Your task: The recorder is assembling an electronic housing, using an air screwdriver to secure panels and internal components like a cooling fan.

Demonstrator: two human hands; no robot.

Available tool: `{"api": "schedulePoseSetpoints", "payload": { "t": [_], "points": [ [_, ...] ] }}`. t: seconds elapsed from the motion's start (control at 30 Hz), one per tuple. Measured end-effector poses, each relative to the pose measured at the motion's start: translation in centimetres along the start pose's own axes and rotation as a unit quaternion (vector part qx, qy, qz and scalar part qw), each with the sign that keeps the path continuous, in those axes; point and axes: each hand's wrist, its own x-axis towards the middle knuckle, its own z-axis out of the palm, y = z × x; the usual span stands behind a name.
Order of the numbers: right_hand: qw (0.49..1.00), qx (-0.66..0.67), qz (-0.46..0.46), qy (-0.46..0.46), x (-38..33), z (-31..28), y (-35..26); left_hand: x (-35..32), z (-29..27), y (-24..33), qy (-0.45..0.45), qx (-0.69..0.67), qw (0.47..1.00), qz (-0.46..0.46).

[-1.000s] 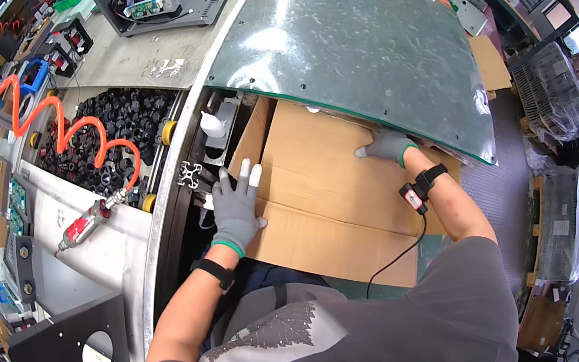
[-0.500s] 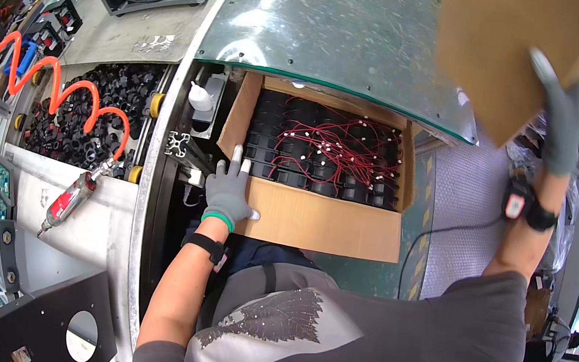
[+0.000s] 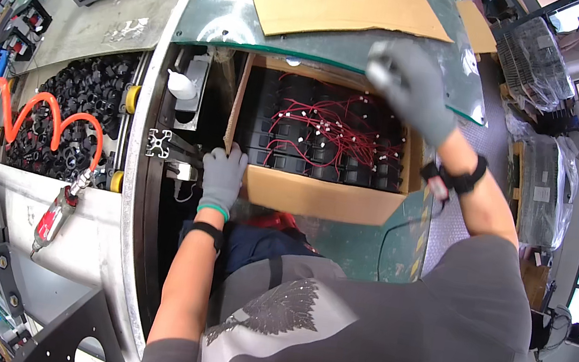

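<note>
An open cardboard box [image 3: 321, 196] sits in front of me, filled with rows of black parts [image 3: 258, 113] carrying thin red wires [image 3: 327, 130] with small white connectors. At its near left corner my left hand [image 3: 223, 177], in a grey glove, grips the cardboard edge with fingers over the rim. My right hand [image 3: 412, 87], also gloved, hovers over the box's far right part. Its fingers are loosely bent and slightly blurred, with nothing visible in them. A flat cardboard sheet [image 3: 343, 0] lies beyond it on the glass-topped table [image 3: 213, 16], apart from the hand.
Left of the box runs a metal bench edge [image 3: 128, 232], with a white bottle [image 3: 182, 85] beside it. A bin of small black rings [image 3: 76, 108], a coiled orange hose [image 3: 40, 99] and a power screwdriver [image 3: 55, 221] lie farther left. Wrapped stacks [image 3: 546, 189] stand at right.
The cardboard sheet has gone from my raised right hand onto the glass-topped table. My right hand has come down leftward over the box. The near flap is now less visible.
</note>
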Motion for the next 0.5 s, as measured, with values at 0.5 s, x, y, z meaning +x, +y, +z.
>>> {"api": "schedulePoseSetpoints", "payload": {
  "t": [0.5],
  "points": [
    [0.744, -0.341, 0.546, -0.182, -19.6, 5.5, 8.0, 0.9, 0.5, -1.3, 0.032, -0.176, 0.984, 0.021]
  ]
}}
